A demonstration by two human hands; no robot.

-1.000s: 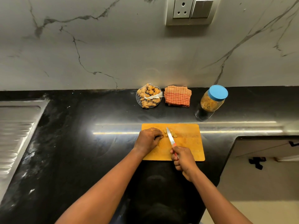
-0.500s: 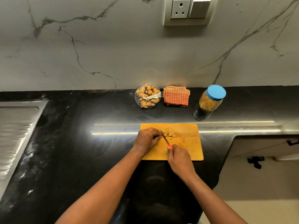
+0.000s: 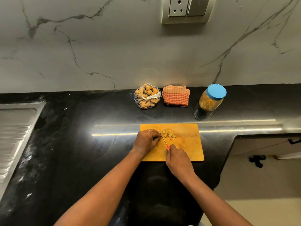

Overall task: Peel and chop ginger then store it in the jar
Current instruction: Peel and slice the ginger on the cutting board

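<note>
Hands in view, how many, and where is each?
2. The left hand rests curled on the cutting board, beside the knife blade; the right hand grips its handle.

Directions are taken from the middle of the orange rectangular chopping board (image 3: 187, 144). Three obstacles line the grey-veined marble wall (image 3: 97, 54): a white net bag of ginger roots (image 3: 147, 96) at 11 o'clock, a folded orange checked cloth (image 3: 176, 95) at 12 and a clear jar with a blue lid (image 3: 211, 99) at 1, with narrow gaps between them. A band of bare black stone worktop (image 3: 73, 144) runs between that row and the board. At 9 o'clock the worktop lies open as far as the ribbed steel drainboard (image 3: 14, 136). On the board, the left grip (image 3: 145, 141), the right grip (image 3: 178, 159) and the red-handled steel knife (image 3: 163, 139) fill the 6-to-10 side, pale ginger slices (image 3: 169, 133) lie at 11, and the 3 o'clock half is bare. At 3 to 4 o'clock the worktop ends at a cut-in corner.
</note>
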